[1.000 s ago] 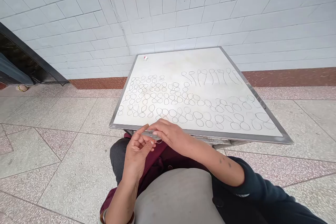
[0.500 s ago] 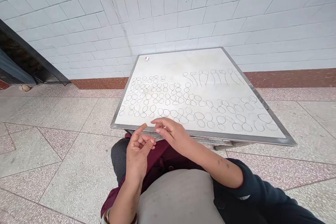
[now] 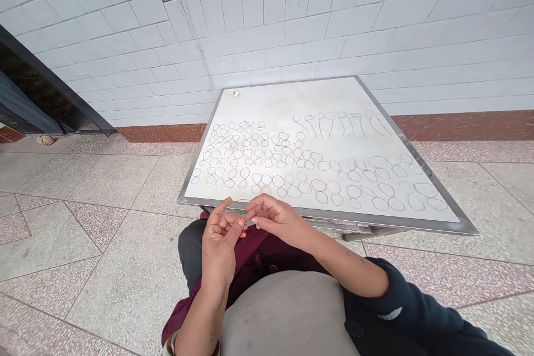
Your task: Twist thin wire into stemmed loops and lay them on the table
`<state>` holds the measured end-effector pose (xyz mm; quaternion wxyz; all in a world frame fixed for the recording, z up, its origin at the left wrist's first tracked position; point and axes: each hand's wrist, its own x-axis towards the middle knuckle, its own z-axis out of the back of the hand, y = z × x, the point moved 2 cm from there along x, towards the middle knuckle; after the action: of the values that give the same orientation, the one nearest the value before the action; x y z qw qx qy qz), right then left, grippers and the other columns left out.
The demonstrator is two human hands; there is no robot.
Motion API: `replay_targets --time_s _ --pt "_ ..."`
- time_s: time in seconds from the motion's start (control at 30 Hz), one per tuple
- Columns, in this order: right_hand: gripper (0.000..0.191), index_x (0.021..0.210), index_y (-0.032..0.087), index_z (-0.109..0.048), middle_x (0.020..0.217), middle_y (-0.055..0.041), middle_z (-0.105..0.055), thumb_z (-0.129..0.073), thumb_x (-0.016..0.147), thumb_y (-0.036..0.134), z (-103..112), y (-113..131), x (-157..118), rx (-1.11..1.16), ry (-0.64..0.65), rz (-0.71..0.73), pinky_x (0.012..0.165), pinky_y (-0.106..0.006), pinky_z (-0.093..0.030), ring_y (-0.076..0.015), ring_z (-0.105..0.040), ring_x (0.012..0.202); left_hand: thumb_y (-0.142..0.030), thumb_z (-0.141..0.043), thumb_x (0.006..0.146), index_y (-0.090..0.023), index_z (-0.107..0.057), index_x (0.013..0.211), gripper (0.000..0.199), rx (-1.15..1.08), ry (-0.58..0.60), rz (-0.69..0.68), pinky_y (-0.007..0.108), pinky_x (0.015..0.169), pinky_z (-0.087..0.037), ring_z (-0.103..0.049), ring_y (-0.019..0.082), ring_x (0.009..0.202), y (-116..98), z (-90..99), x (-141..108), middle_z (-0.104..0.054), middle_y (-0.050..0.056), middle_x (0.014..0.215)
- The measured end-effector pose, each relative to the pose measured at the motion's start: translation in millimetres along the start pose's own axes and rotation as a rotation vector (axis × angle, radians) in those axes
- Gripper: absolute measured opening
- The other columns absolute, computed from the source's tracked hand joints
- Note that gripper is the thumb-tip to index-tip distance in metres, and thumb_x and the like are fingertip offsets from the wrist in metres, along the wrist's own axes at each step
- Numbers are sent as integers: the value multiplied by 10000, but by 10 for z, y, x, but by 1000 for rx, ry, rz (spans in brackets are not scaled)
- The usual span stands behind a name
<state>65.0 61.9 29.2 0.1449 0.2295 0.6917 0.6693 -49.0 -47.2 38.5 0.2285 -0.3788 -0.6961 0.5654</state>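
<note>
1. The left hand (image 3: pixel 219 242) and the right hand (image 3: pixel 277 218) are brought together just below the near edge of the tabletop (image 3: pixel 267 99), above the lap.
2. The fingertips of both hands are pinched toward one another, apparently on a very thin piece of wire; the piece itself is too fine to be made out, so what is gripped cannot be told for certain.
3. The left hand is held palm up with the index finger raised and the thumb pressed to the other fingers; the right hand is curled, its thumb and forefinger closed at the meeting point.
4. Many finished wire loops (image 3: pixel 267 164) are laid out in rows over the left and middle of the tabletop, most as figure-eight pairs.
5. Larger oval loops (image 3: pixel 384 189) are spread along the near right part, toward the near right corner.
6. A short row of looped pieces with straight stems (image 3: pixel 340 122) is set toward the far right edge.
7. A small red-and-white object (image 3: pixel 236 94) is seen near the far left corner; it is too small to be identified.
8. As a judgement, the work is well advanced: a large number of loops are laid down, and bare space is left mainly along the far half.
9. No brand, label or legible writing is visible anywhere.
</note>
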Motion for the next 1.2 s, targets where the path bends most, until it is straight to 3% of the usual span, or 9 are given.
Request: replay_targets --time_s 0.23,0.57,0.93,1.2 --pt "245 1068 237 -519 943 -3 -589 -532 847 131 -3 -31 3 -11 11 33 716 -279 -444 -114 -549 772 -228 -749 758 -189 -561 1212 493 25 -11 -5 203 619 -447 -552 93 660 4 -15 20 -647 -35 692" --pt "266 1175 231 -495 915 1 -555 -528 913 203 118 -94 82 -19 204 65 703 -263 -391 -112 -509 794 -225 -756 734 -178 -595 1166 463 55 0 33 213 627 -459 -564 89 630 62 -13 55 -644 -38 677" --pt "153 909 195 -558 807 21 -533 -613 883 336 22 -98 73 289 41 3 715 -276 -431 -104 -507 719 -228 -730 764 -220 -576 1201 464 56 -35 6 216 707 -453 -522 73 639 46 -48 44 -601 -57 708" --pt "136 949 211 -581 740 46 -517 -590 883 330 -49 -81 36 314 -104 -46 657 -265 -417 -91 -497 632 -236 -725 765 -221 -577 1192 452 66 -50 -5 223 722 -455 -535 81 648 80 -83 4 -603 -53 716"
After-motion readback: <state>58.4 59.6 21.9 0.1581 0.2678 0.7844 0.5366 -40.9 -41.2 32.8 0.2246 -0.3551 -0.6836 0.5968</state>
